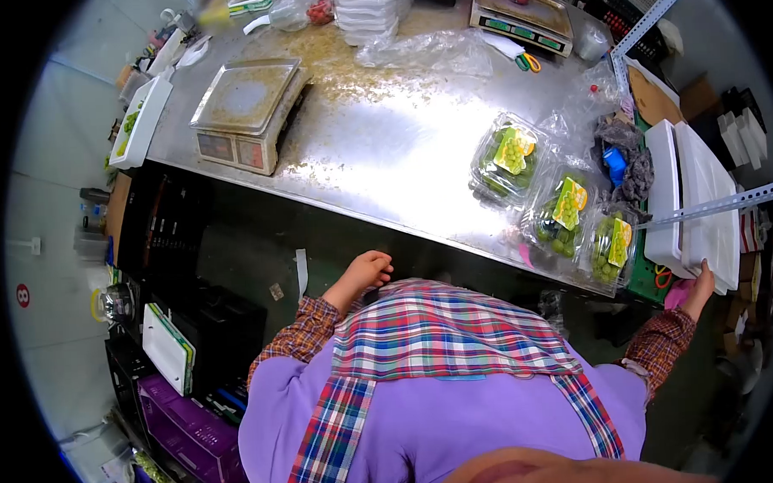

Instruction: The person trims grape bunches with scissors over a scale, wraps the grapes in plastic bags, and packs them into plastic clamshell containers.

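Note:
My left hand (369, 272) hangs in front of the apron, below the metal table's front edge, its fingers curled together with nothing visible in them. Off to the right, my right hand (703, 283) touches the lower edge of a white foam box (707, 200), fingers partly hidden against it. Three clear clamshell packs of green grapes with green and orange labels, one (504, 156), another (564, 208) and a third (610, 249), lie at the table's right front. A scale (250, 101) stands at the left of the table.
At the back are a second scale (523, 15) with a red-fruit pack, stacked white trays (366, 12), plastic bags and orange-handled scissors (529, 62). A white box of grapes (141, 122) stands left. Purple carton (189, 436) at lower left; a perforated metal bar (717, 203) crosses at right.

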`<state>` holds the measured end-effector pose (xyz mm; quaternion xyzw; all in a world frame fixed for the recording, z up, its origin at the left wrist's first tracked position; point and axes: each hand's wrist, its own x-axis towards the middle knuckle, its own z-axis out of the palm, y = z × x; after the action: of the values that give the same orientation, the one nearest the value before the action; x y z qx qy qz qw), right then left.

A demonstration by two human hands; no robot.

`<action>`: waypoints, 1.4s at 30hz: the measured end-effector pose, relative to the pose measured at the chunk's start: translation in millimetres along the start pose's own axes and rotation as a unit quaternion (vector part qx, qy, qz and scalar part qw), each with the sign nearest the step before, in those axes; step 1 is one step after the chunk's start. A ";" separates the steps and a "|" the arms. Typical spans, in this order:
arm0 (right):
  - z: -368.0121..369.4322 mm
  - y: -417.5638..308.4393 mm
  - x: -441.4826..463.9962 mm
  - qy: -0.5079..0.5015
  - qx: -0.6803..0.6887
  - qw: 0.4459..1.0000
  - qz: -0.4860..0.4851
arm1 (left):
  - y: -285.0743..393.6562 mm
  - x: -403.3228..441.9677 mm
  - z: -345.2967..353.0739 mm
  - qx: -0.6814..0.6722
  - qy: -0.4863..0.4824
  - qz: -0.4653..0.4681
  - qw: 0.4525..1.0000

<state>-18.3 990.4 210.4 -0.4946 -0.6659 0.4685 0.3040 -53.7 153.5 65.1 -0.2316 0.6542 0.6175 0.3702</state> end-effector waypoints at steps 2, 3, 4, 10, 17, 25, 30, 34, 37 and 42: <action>-6.2 17.3 13.2 -0.005 -0.007 0.996 -0.090 | 0.8 -5.3 -6.6 0.008 -0.001 -0.001 1.000; 10.2 -15.2 -47.7 -0.017 0.040 0.988 -0.146 | 2.9 -6.3 -13.2 0.002 0.001 0.002 1.000; 30.1 -54.9 -119.7 -0.036 0.088 0.975 -0.201 | 4.5 -6.8 -20.3 -0.002 0.002 0.004 1.000; 101.0 -237.0 -434.2 -0.593 0.270 0.508 -0.564 | 23.3 -2.0 -66.9 0.016 -0.015 0.028 0.999; 153.4 -309.8 -647.4 -0.659 0.327 0.122 -0.667 | 21.4 -20.0 -179.8 -0.030 -0.048 0.083 0.995; 204.1 -343.2 -790.5 -0.477 0.426 0.141 -0.756 | -70.6 -47.7 -341.3 -0.095 0.048 0.028 0.994; 223.3 -356.5 -829.5 -0.439 0.421 0.098 -0.787 | -57.3 -57.9 -351.3 -0.145 0.025 0.048 0.988; 250.9 -370.7 -843.5 -0.470 0.427 0.004 -0.772 | -38.0 -58.9 -346.7 -0.154 0.013 0.051 0.987; 260.6 -370.2 -846.8 -0.484 0.439 0.043 -0.755 | -27.7 -58.6 -355.7 -0.151 0.003 0.054 0.987; 284.5 -384.9 -827.5 -0.405 0.445 -0.034 -0.798 | 16.6 -58.1 -381.4 -0.134 0.019 0.098 0.986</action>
<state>-139.6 90.0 507.9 -0.8730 0.2867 -0.2388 -0.3141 -106.1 -226.9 106.4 -0.2253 0.5920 0.7283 0.2614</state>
